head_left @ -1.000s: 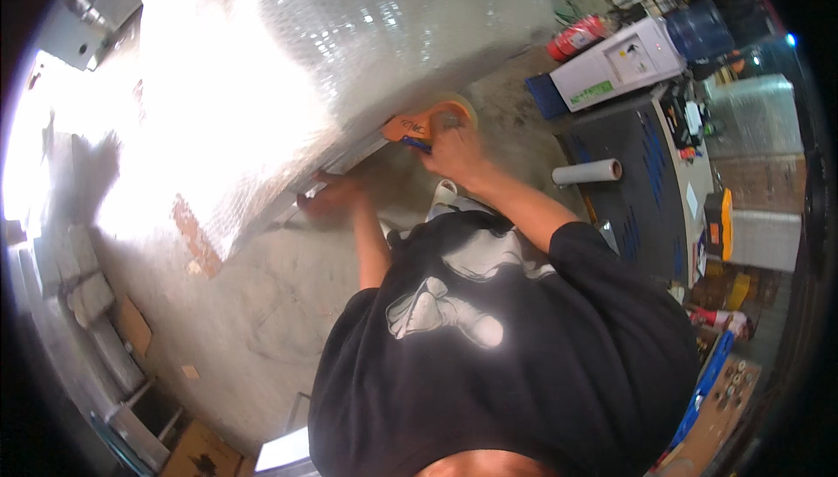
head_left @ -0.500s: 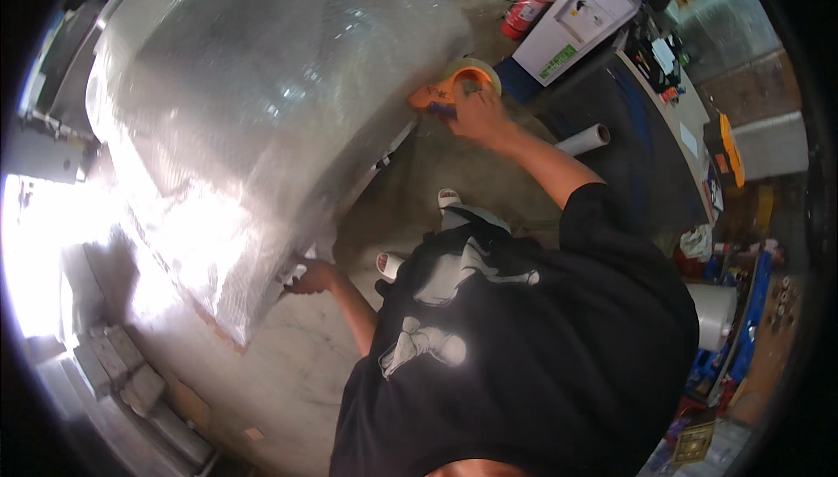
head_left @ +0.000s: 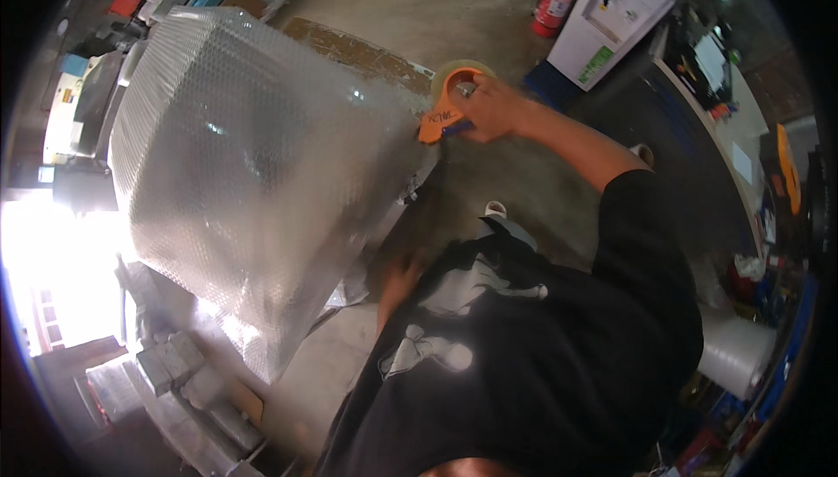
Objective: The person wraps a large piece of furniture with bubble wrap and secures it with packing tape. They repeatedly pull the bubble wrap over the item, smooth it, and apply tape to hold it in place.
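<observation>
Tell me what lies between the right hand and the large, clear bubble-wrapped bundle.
In the head view, an orange handheld tape dispenser lies between the right hand gripping it and the bundle.

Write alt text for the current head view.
Right hand grips an orange tape dispenser at the edge of a large bubble-wrapped object; the left hand, blurred, is near the object's side. At upper right stand a red fire extinguisher and a white water dispenser.
</observation>
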`<state>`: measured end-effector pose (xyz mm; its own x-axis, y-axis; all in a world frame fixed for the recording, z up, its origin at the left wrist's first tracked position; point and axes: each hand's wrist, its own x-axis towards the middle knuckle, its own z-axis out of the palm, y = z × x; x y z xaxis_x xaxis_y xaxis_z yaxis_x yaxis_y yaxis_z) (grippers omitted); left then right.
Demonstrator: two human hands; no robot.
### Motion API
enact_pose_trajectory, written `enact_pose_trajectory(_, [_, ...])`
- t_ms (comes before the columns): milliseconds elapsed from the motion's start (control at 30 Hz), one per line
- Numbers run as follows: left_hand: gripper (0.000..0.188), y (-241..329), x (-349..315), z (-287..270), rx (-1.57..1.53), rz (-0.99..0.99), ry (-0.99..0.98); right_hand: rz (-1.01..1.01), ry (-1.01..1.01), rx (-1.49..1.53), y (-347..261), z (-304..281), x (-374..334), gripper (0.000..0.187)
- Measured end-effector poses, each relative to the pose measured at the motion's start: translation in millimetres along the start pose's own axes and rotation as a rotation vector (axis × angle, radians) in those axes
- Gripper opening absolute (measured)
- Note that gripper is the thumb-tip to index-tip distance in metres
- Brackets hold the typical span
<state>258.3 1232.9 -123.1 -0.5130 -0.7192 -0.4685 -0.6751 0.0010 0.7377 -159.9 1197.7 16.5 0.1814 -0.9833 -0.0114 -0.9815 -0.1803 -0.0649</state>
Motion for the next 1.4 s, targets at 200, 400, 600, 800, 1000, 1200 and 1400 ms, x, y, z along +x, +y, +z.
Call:
enact_pose_trajectory(200, [0.044, 201, 72, 24, -0.053, 0.148, -0.112, -0.177, -0.098, 0.123, 99, -9, 76, 0.063])
enact_pose_trajectory(400, [0.065, 246, 144, 51, -0.578, 0.18, 0.15, -0.753, 0.045, 0.224, 116, 7, 189, 0.066])
enact_pose_trajectory(600, [0.078, 267, 199, 44, -1.046, -0.011, 0.475, -0.962, 0.091, 0.206, 116, 15, 259, 0.076])
enact_pose_trajectory(800, [0.078, 299, 224, 33, -1.434, -0.025, 0.676, -0.56, -0.04, 0.191, 118, -6, 262, 0.068])
enact_pose_trajectory(1000, [0.069, 314, 256, 14, -1.518, -0.091, 0.93, 0.181, -0.332, 0.883, 147, 17, 256, 0.069])
enact_pose_trajectory(1200, [0.058, 310, 292, -7, -1.493, -0.186, 1.1, 0.293, -0.498, 0.871, 205, 66, 224, 0.078])
enact_pose_trajectory(1400, [0.044, 313, 322, -14, -1.122, -0.327, 1.06, 0.1, -0.577, 0.843, 199, 136, 191, 0.081])
